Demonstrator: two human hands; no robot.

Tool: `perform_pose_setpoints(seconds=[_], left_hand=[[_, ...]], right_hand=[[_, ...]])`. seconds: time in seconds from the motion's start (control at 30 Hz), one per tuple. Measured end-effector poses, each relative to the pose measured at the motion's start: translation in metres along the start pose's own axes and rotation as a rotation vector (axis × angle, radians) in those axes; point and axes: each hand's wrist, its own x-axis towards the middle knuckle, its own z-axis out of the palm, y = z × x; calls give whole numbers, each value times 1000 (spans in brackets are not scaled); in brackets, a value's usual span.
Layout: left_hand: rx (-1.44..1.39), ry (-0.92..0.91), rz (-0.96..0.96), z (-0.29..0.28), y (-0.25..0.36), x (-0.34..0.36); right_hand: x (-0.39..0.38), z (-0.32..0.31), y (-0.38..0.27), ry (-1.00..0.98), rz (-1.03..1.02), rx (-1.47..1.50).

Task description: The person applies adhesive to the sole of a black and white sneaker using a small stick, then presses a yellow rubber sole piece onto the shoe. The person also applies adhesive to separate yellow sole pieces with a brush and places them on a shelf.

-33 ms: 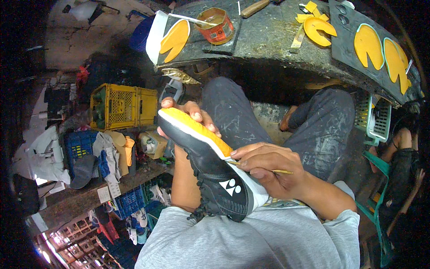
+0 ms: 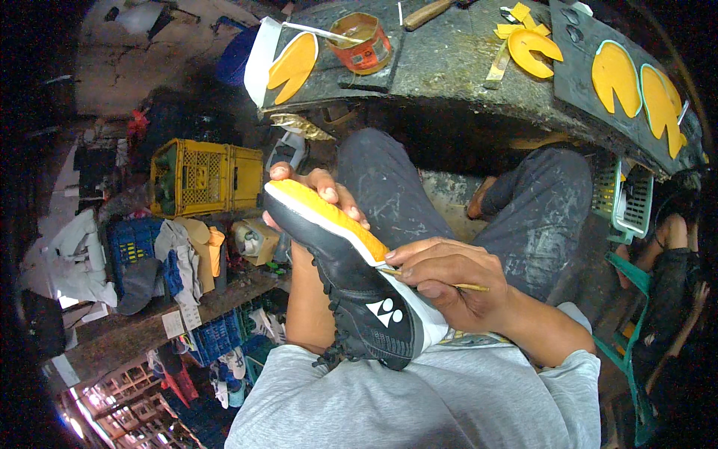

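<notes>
My left hand is wrapped round the front of a black shoe with a white emblem and black laces, held on its side in front of my grey shirt. Its fingertips curl over the yellow sole piece, which has a white rim. In my right hand a thin yellowish stick is pinched, lying along the white band near the rear end of the yellow piece; its tip is hard to make out under my fingers.
The workbench ahead holds a tin, yellow cut pieces and a wooden-handled tool. A yellow crate, blue crates and cloths are at left. A pale basket and another person are at right.
</notes>
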Motion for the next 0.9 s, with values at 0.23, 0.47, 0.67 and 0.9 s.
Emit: perform_pose_setpoints(seconds=[0.23, 0.47, 0.67, 0.9], left_hand=[[12, -19, 7, -2, 2, 1], [-5, 7, 35, -9, -1, -8], [239, 288, 15, -7, 12, -10], [530, 792, 45, 9, 38, 37]], right_hand=[[4, 0, -1, -53, -41, -60], [3, 1, 2, -47, -34, -73], [0, -12, 1, 76, 12, 0], [-17, -35, -4, -171, -103, -257]])
